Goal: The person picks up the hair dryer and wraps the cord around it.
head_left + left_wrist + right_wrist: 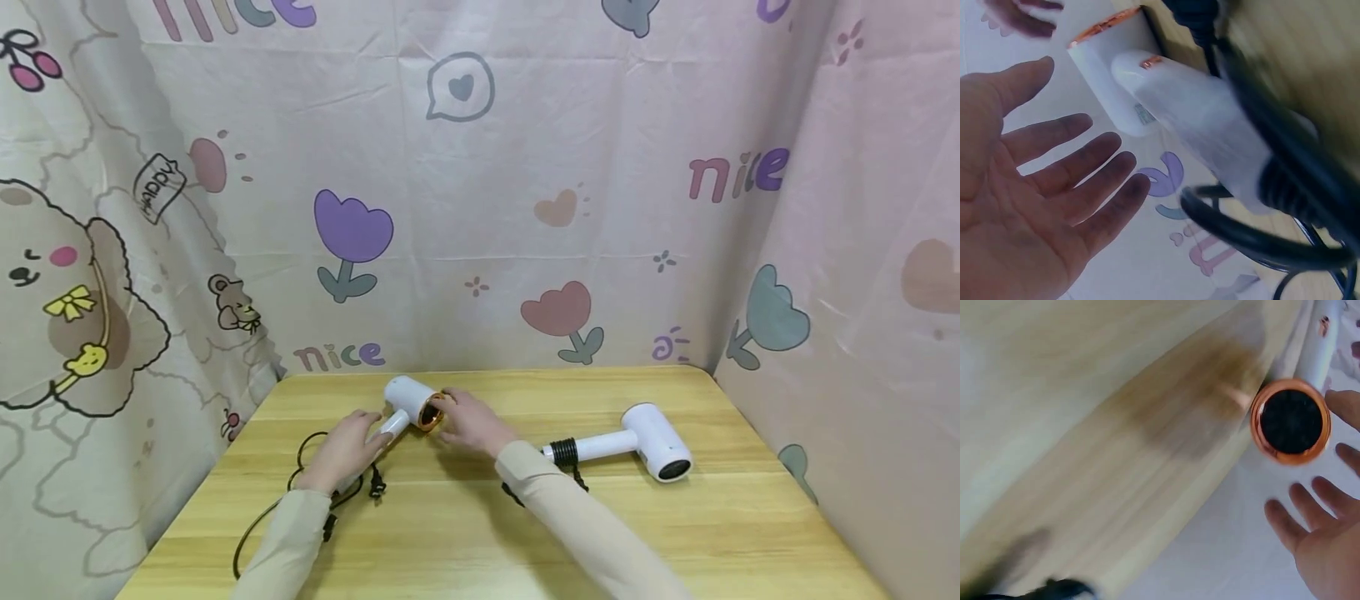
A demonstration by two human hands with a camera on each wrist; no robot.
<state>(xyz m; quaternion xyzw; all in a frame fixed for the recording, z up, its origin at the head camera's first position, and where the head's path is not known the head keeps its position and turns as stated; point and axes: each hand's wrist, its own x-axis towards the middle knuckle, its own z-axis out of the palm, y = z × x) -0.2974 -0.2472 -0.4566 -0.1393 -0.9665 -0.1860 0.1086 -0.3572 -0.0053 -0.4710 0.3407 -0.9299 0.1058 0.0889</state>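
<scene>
A white hair dryer (408,397) with a copper-coloured rim lies on the table, left of the middle. My left hand (343,450) is over its handle; in the left wrist view the fingers are spread and apart from the white handle (1191,106). Beside the rimmed end is my right hand (472,421). In the right wrist view its fingers are loosely spread near the dark grille (1291,420), the thumb close to the rim; whether it touches cannot be told. A black cord (251,533) trails from this dryer.
A second white hair dryer (660,440) lies on the right, its black cord (565,452) wound round the handle. My right forearm passes in front of part of it. Behind the wooden table (465,542) hangs a patterned cloth (480,192).
</scene>
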